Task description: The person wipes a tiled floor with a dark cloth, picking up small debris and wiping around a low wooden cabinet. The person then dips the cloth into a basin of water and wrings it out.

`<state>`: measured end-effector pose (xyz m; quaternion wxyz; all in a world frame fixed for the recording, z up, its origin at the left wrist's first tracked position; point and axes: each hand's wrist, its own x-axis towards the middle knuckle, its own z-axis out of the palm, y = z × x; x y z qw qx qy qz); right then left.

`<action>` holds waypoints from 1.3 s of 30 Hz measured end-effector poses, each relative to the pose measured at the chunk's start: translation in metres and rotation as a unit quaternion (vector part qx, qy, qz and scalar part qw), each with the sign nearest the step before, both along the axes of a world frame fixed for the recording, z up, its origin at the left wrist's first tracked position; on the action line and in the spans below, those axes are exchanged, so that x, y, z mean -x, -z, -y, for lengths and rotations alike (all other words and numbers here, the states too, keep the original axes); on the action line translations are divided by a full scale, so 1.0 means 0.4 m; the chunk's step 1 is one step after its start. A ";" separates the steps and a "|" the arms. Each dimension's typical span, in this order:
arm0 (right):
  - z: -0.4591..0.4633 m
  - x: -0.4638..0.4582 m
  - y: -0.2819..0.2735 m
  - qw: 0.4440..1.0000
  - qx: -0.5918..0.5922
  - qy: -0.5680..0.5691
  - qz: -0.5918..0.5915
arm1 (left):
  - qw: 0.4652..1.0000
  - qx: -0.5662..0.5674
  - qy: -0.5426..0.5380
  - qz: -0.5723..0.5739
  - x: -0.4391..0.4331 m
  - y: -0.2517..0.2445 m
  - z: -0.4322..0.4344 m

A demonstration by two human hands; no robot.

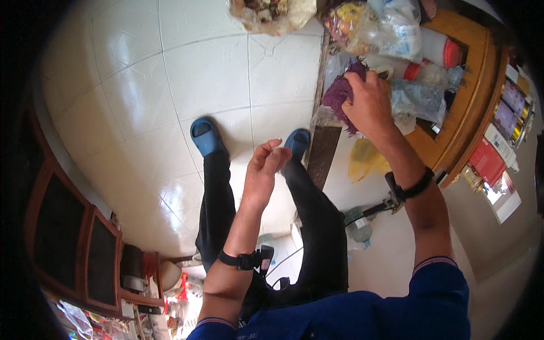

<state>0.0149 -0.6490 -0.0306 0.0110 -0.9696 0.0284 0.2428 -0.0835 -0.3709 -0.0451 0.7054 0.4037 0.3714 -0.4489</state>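
Observation:
My right hand (369, 102) grips a frayed purple cloth (340, 93) at the upper right, above a ledge crowded with plastic bags and jars. Beside the cloth are jars with red lids (451, 53) and a clear plastic bag (418, 100). A yellow plastic bag (365, 157) lies below my right wrist. My left hand (265, 168) hangs in front of my body over the tiled floor, with nothing seen in it and its fingers loosely bent, thumb and index apart. Straps with small devices sit on both forearms.
A wooden frame (471, 97) curves along the right, with boxes (488, 159) beyond it. At the top, an open bag (276, 17) of scraps stands on the tiled floor (204, 76). A large plastic bottle (359, 229) lies below my right forearm. Wooden cabinets (85, 250) line the lower left.

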 end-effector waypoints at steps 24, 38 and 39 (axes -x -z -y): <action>-0.153 0.089 -0.156 0.898 -0.366 0.235 0.064 | 0.995 0.102 -0.016 0.012 -0.047 -0.044 0.036; -0.185 -0.102 0.276 0.954 -0.256 -0.006 0.154 | 0.993 -0.033 -0.106 0.029 -0.072 -0.009 -0.046; -0.181 -0.137 0.336 0.966 -0.203 -0.028 0.155 | 0.993 -0.038 -0.106 0.028 -0.074 -0.012 -0.057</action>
